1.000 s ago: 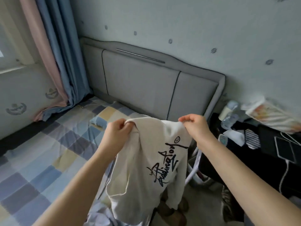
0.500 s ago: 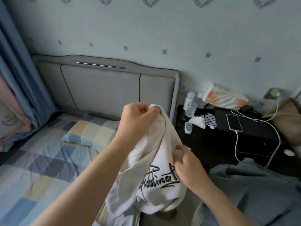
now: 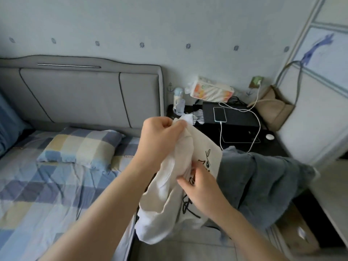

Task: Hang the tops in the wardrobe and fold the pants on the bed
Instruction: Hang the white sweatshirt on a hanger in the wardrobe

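Head view: white top [image 3: 165,194] w/ black script print is held up at frame centre, between the bed [image 3: 47,185] at left and a dark counter [image 3: 235,132] at upper right. Its upper edge is bunched and gripped by the left hand [image 3: 160,136], fingers curled tight round the cloth. Lower down, the fabric is pinched by the right hand [image 3: 201,187], near the print. Hands are set apart, one above the other. A grey-blue garment [image 3: 263,179] is draped just right of the top. A phone [image 3: 219,114] on a white cable is lying on the counter.
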A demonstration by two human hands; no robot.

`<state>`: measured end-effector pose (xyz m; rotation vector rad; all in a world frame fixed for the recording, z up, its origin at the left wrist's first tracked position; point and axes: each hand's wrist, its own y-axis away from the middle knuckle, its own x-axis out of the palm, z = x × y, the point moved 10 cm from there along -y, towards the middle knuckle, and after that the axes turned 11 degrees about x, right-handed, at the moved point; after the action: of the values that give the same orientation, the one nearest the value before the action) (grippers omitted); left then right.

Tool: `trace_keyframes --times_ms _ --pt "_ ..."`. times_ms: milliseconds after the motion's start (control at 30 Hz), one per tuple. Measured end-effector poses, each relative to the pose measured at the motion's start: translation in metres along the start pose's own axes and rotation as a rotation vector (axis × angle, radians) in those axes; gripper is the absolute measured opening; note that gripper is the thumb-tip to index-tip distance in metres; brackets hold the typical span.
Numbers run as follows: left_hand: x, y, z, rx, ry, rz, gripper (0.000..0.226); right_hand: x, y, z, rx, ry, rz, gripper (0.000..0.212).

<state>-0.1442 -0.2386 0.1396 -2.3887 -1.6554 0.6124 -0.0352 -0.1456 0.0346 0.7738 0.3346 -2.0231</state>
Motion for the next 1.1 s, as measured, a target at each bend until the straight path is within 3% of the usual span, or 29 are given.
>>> trace_keyframes --times_ms 133,400,500,600,633,733,833,933,1000,1100 --pt "0.021 0.027 -0.011 0.004 0.037 0.007 0.042 -0.035 0.017 -0.052 0.051 0.062 -0.080 0.007" --pt "0.079 0.053 -0.030 -0.071 0.278 0.136 0.052 -0.153 0.058 -0.139 0.309 0.426 -0.320 0.011" --pt "0.110 0.054 -0.041 -0.113 0.339 0.214 0.051 -0.161 0.071 -0.153 0.331 0.209 -0.214 0.011" --pt "0.141 0.059 -0.050 -0.125 0.375 0.325 0.046 -0.136 0.080 -0.146 0.331 0.106 -0.056 0.037" --pt "0.150 0.060 -0.052 -0.122 0.375 0.361 0.045 -0.130 0.082 -0.149 0.342 0.145 -0.064 0.041" --pt "0.175 0.059 -0.053 -0.106 0.356 0.471 0.049 -0.140 0.090 -0.170 0.436 0.214 -0.216 0.019" --pt "0.183 0.048 -0.042 -0.037 0.194 0.542 0.050 -0.177 0.107 -0.199 0.623 0.051 -0.354 0.020" --pt "0.194 0.043 -0.027 0.131 -0.170 0.670 0.046 -0.230 0.142 -0.201 0.712 -0.183 -0.622 0.025" --pt "0.208 0.053 -0.015 0.248 -0.451 0.805 0.047 -0.259 0.160 -0.187 0.677 -0.214 -0.753 0.025" --pt "0.228 0.073 -0.004 0.389 -0.577 0.920 0.058 -0.291 0.181 -0.150 0.516 -0.215 -0.893 0.013"
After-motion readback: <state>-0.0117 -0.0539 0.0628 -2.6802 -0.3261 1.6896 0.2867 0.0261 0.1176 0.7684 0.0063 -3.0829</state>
